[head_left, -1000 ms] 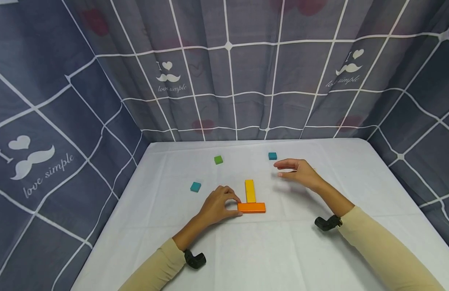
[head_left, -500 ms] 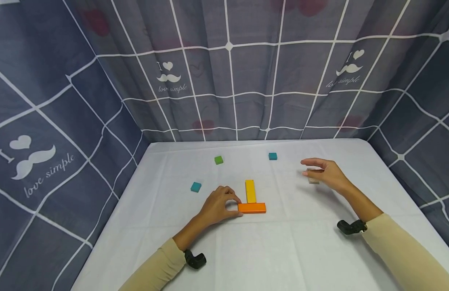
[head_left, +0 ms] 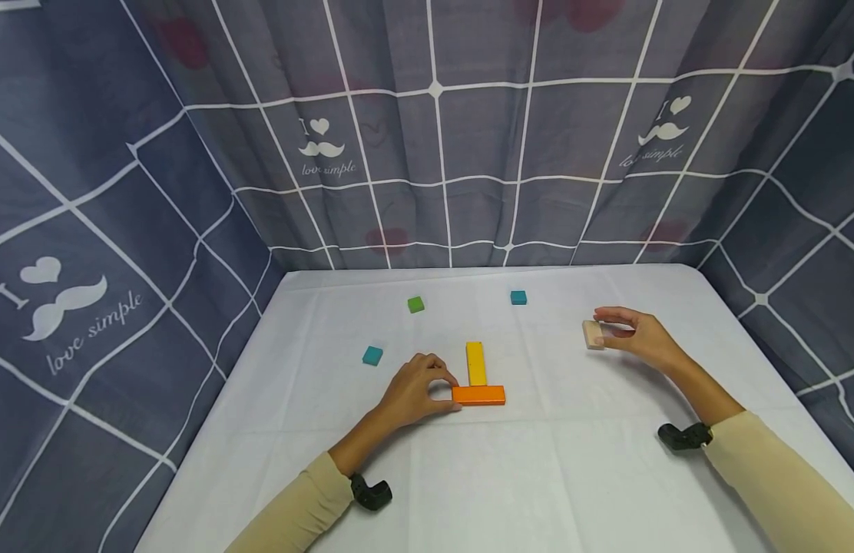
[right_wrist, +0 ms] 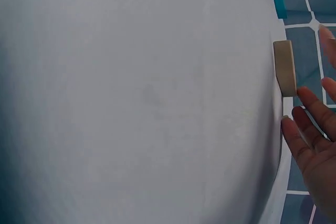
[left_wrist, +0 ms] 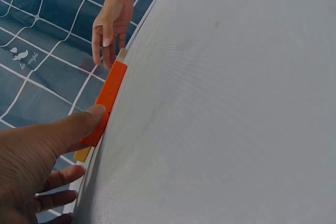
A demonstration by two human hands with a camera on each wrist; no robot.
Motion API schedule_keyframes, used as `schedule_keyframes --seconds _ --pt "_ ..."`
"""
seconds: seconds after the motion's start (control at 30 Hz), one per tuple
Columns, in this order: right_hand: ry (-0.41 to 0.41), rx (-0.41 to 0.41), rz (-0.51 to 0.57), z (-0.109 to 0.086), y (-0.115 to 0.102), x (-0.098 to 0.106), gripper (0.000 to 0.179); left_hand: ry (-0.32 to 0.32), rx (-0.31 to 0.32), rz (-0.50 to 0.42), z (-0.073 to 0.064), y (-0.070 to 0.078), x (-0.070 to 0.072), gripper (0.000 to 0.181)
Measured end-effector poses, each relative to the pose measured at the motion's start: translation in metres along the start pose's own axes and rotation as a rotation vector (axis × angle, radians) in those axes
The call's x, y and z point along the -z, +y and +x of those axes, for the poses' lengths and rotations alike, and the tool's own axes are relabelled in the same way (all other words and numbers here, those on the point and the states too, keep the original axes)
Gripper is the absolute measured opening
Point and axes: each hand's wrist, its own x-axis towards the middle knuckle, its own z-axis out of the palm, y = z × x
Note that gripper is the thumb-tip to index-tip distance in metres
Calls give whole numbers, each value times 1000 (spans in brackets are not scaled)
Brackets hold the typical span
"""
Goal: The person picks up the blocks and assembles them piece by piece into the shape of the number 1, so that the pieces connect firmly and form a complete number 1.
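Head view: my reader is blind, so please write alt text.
A person's left hand pinches the left end of an orange block, a yellow block close behind; the right hand is at a pale wooden block. Two teal blocks and a green block lie on the white cloth.

Beyond the left hand [head_left: 415, 390], I see on my remote feed a green block [head_left: 416, 305] and two teal blocks [head_left: 372, 355], with a gridded curtain [head_left: 482, 138] farther back.

lol the grey-blue curtain [head_left: 482, 130] says "I" + heart [head_left: 41, 271], moustache [head_left: 64, 307], then "love simple", more than once
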Motion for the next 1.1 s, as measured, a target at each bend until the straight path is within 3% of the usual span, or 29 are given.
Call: schedule_keyframes --seconds 0.17,0.4,0.67,1.1 --pt "-4 7 -1 1 8 1 68 2 -7 -3 0 -1 0 32" --pt "-29 -56 -100 2 5 3 69 -6 2 -8 0 0 0 31" --pt "-36 -59 -227 3 7 2 68 -9 6 -6 0 0 0 31" --pt "-75 -61 -269 9 9 0 75 -3 1 -3 0 1 0 31"
